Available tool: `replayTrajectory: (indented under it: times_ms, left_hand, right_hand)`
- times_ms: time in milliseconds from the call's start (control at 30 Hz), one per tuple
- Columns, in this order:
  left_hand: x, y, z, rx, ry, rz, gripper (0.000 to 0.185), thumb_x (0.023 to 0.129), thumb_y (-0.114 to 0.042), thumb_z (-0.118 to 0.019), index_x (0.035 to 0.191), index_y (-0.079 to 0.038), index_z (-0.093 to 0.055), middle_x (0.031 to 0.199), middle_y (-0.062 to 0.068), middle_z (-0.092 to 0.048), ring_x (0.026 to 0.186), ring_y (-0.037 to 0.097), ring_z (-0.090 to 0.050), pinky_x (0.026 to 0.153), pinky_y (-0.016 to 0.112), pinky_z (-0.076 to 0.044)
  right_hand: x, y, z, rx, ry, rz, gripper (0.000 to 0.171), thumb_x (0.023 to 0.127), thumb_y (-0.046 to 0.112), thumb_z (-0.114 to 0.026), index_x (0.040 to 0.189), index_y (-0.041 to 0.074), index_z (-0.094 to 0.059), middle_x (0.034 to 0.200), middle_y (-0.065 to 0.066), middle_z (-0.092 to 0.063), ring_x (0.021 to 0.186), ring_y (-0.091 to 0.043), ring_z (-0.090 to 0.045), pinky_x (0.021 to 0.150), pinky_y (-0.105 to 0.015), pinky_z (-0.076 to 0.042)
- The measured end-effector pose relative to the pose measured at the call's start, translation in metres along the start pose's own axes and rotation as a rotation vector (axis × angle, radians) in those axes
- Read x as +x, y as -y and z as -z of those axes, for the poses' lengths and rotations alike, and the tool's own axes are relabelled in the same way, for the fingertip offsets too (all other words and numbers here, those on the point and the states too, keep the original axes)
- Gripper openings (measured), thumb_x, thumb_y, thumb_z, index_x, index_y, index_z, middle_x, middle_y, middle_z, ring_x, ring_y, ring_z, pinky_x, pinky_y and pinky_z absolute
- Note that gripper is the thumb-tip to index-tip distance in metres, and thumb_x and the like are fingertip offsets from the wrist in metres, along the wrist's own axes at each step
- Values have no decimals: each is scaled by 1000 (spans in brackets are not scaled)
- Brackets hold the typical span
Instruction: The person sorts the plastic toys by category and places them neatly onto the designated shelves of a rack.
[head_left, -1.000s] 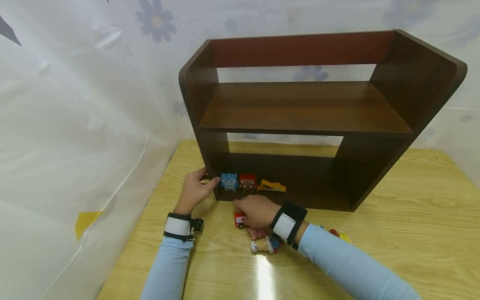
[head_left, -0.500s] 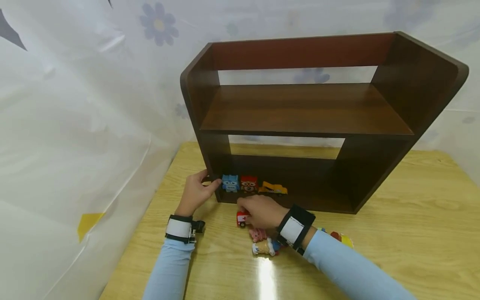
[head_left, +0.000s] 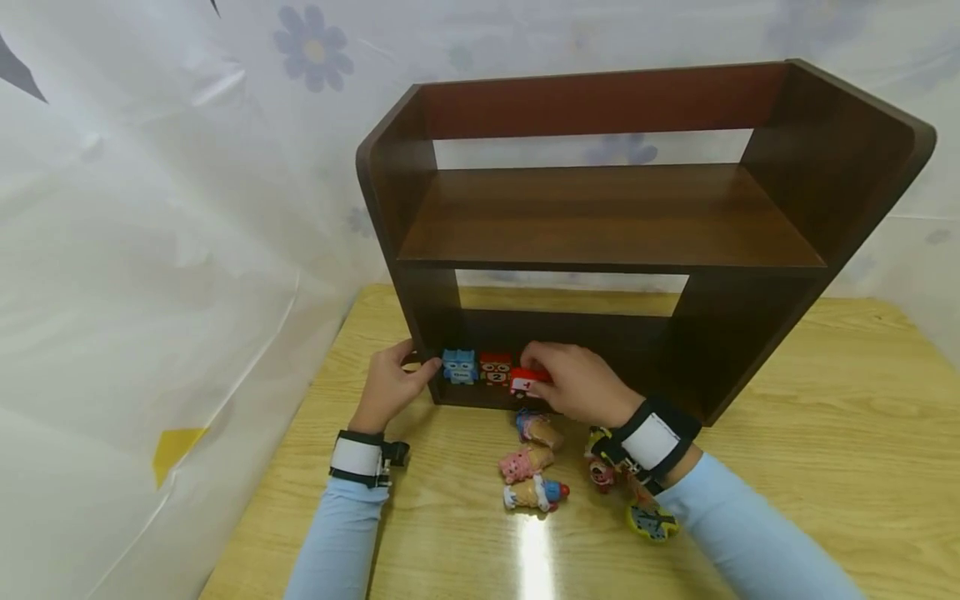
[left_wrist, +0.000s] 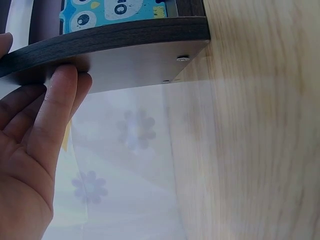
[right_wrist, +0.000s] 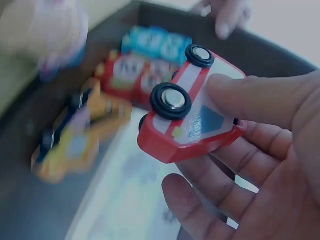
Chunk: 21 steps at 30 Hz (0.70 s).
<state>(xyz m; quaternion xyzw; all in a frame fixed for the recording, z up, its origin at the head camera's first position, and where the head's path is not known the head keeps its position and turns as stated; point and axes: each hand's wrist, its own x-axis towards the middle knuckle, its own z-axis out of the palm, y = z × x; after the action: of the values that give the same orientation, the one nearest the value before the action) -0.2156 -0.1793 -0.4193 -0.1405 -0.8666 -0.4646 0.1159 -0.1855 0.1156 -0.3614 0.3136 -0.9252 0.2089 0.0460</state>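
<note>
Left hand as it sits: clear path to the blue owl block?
Probably yes. The left hand grips the shelf's side panel right beside the blue block, and nothing lies between them.

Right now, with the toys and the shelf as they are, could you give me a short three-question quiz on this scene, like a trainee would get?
1. True or false: the right hand holds a red toy car.
2. What does the left hand grip?
3. Which toy stands furthest left on the bottom board: A blue owl block, B red owl block, C yellow truck?

Key: 1 true. 2 the left side panel of the wooden shelf. 3 A.
</note>
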Motion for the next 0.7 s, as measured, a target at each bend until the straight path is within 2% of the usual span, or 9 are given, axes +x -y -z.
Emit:
replayTrajectory:
  times_ms: [167, 300, 467, 700]
  left_hand:
    - [0, 1, 2, 6, -9, 4, 32, 89, -20, -71, 116, -4, -70, 115, 17, -73, 104, 34, -72, 78, 43, -62]
    - [-1, 2, 3, 16, -8, 4, 31, 89, -21, -71, 115, -4, -70, 114, 17, -73, 104, 34, -72, 78, 43, -62]
    - [-1, 1, 5, 29, -19, 0, 30, 89, -22, -71, 114, -5, -71, 113, 16, -73, 104, 34, -72, 78, 43, -62]
    - [1, 3, 3, 40, -12, -3, 31, 89, -22, -71, 115, -4, -70, 114, 16, -73, 104, 34, -72, 78, 44, -62]
  right_hand:
    - [-9, -27, 21, -21, -30, -68, 22, 89, 15, -73, 109, 8, -67, 94, -7, -71, 67, -10, -57, 61, -30, -48]
    - [-17, -49, 28, -38, -22, -97, 18, 89, 13, -72, 105, 7, -66, 91, -8, -71, 66, -10, -56, 60, -30, -46]
    - [-20, -70, 24, -70, 8, -129, 15, 87, 11, -73, 98, 8, -64, 89, -9, -68, 69, -15, -56, 62, -34, -48]
    - [-21, -84, 11, -80, 73, -190, 18, 85, 12, -74, 100, 7, -65, 91, -9, -68, 71, -17, -56, 61, -34, -47]
